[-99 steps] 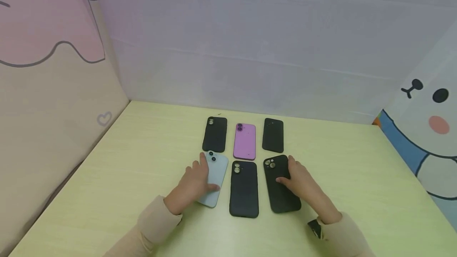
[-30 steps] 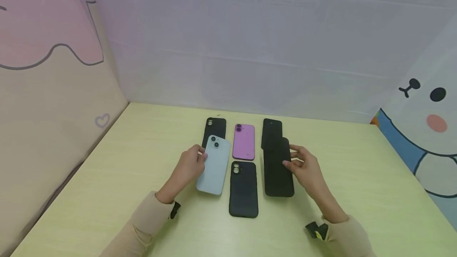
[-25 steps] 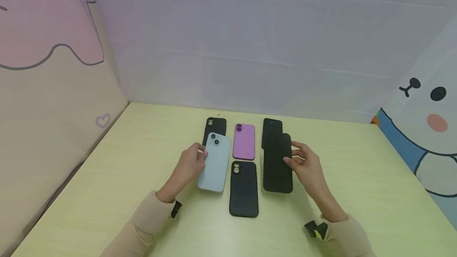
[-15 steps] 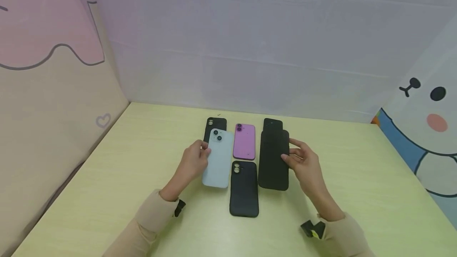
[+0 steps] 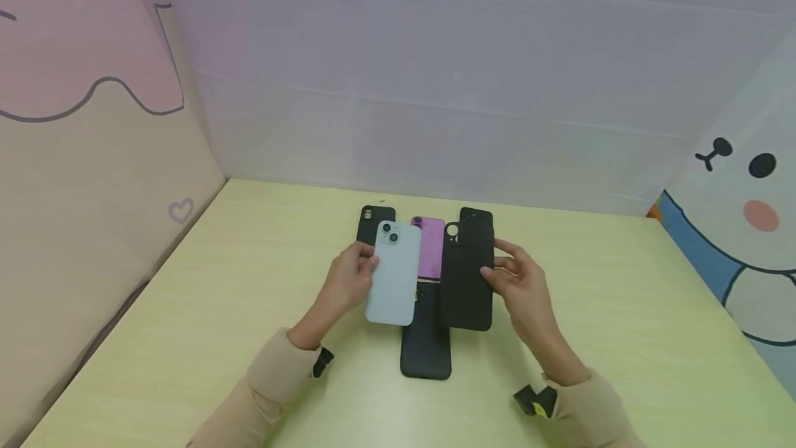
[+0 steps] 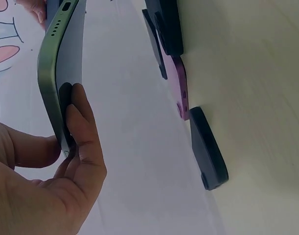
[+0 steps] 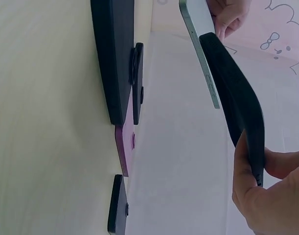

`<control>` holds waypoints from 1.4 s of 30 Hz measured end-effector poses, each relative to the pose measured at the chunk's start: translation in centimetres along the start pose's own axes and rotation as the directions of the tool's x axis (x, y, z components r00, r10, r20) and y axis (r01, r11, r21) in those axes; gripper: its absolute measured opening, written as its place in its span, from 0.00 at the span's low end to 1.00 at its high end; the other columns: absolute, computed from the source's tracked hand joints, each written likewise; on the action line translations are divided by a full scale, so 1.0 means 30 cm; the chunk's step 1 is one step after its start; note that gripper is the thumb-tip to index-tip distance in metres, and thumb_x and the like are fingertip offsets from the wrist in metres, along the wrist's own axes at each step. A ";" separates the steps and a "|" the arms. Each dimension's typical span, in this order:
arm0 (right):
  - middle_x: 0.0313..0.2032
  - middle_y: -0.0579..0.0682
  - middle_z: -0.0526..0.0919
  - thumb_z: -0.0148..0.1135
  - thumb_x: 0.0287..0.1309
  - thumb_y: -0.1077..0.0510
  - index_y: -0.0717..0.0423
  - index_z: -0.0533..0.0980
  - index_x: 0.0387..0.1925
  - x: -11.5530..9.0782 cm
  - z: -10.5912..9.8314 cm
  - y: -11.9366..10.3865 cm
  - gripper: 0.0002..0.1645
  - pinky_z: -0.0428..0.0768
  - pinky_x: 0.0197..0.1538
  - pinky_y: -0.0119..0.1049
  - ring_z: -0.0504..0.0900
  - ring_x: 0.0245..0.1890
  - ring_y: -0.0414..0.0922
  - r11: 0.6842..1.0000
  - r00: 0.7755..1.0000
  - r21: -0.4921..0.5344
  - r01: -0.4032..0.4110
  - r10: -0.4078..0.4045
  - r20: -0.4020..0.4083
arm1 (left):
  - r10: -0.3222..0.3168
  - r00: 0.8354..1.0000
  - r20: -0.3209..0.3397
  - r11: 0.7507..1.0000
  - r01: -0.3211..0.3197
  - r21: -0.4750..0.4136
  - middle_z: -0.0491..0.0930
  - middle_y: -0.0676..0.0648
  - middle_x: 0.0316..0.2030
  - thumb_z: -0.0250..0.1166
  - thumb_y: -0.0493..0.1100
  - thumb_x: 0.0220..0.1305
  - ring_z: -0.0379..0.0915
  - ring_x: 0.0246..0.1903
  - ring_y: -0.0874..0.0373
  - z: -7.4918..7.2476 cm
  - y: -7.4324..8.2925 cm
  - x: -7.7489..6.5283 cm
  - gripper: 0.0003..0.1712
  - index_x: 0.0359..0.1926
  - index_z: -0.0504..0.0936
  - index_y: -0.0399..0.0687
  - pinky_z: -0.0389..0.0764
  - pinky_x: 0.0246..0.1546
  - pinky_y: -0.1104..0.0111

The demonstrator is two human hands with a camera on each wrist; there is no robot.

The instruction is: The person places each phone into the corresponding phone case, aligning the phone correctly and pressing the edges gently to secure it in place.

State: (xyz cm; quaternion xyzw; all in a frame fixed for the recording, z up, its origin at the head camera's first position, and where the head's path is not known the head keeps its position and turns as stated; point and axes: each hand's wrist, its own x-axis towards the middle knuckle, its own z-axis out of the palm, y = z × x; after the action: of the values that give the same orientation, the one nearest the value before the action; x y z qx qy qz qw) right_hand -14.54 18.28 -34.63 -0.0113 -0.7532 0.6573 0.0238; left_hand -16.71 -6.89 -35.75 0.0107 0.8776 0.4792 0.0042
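In the head view my left hand (image 5: 351, 278) holds a light blue phone (image 5: 393, 282) by its left edge, camera side up, raised over the table. My right hand (image 5: 519, 289) pinches a black phone case (image 5: 466, 289) at its right edge, with the thumb on the near face. The case's camera cutout shows at its top left. Phone and case hang side by side with a narrow gap between them. In the left wrist view the thumb and fingers clasp the phone's edge (image 6: 49, 78). In the right wrist view the case (image 7: 247, 107) partly overlaps the phone (image 7: 200, 49).
Beneath them on the pale yellow table (image 5: 249, 282) lies a dark phone case (image 5: 425, 351), partly covered. Behind are a black case (image 5: 376, 220), a pink-purple phone (image 5: 432, 254) and a black phone (image 5: 477, 216). A pale cloth wall (image 5: 435, 88) stands behind the table.
Both hands have lifted the phone and the case off the table, then brought them inward toward each other. The case has turned so its camera cutout now shows. The other phones and cases stay put.
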 end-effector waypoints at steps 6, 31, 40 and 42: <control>0.30 0.37 0.76 0.57 0.55 0.69 0.57 0.61 0.62 -0.001 0.016 0.000 0.32 0.79 0.40 0.24 0.79 0.33 0.31 0.998 0.999 0.055 -0.035 0.035 -0.003 | -0.008 1.000 0.008 1.000 0.008 -0.023 0.80 0.37 0.40 0.51 0.38 0.66 0.77 0.39 0.51 0.013 0.014 -0.001 0.13 0.48 0.71 0.34 0.77 0.33 0.66; 0.35 0.43 0.75 0.54 0.58 0.68 0.62 0.61 0.61 0.007 0.078 0.011 0.28 0.80 0.41 0.27 0.79 0.31 0.33 0.989 0.995 0.121 -0.090 0.084 0.054 | -0.005 1.000 0.007 0.987 0.006 -0.160 0.81 0.37 0.39 0.52 0.37 0.65 0.78 0.37 0.53 0.047 0.031 -0.003 0.12 0.47 0.71 0.34 0.76 0.31 0.69; 0.36 0.44 0.74 0.52 0.58 0.69 0.63 0.61 0.60 0.014 0.099 0.013 0.28 0.79 0.40 0.28 0.78 0.32 0.34 0.985 0.991 0.124 -0.118 0.109 0.078 | -0.013 1.000 0.024 0.981 0.018 -0.195 0.81 0.37 0.39 0.53 0.37 0.65 0.77 0.36 0.54 0.058 0.042 -0.009 0.12 0.47 0.71 0.35 0.75 0.30 0.70; 0.36 0.45 0.75 0.52 0.58 0.69 0.62 0.61 0.60 0.015 0.106 0.013 0.28 0.79 0.39 0.28 0.78 0.32 0.35 0.986 0.990 0.109 -0.127 0.119 0.076 | 0.001 1.000 0.025 0.980 0.004 -0.200 0.81 0.36 0.39 0.52 0.37 0.65 0.77 0.33 0.55 0.060 0.042 -0.009 0.12 0.47 0.71 0.34 0.75 0.28 0.71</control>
State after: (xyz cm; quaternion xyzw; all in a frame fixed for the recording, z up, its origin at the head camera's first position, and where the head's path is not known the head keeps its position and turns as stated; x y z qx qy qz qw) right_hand -15.17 15.22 -35.43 -0.0337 -0.7129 0.6992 -0.0424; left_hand -16.39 -4.69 -35.66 0.0155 0.8251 0.5646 0.0165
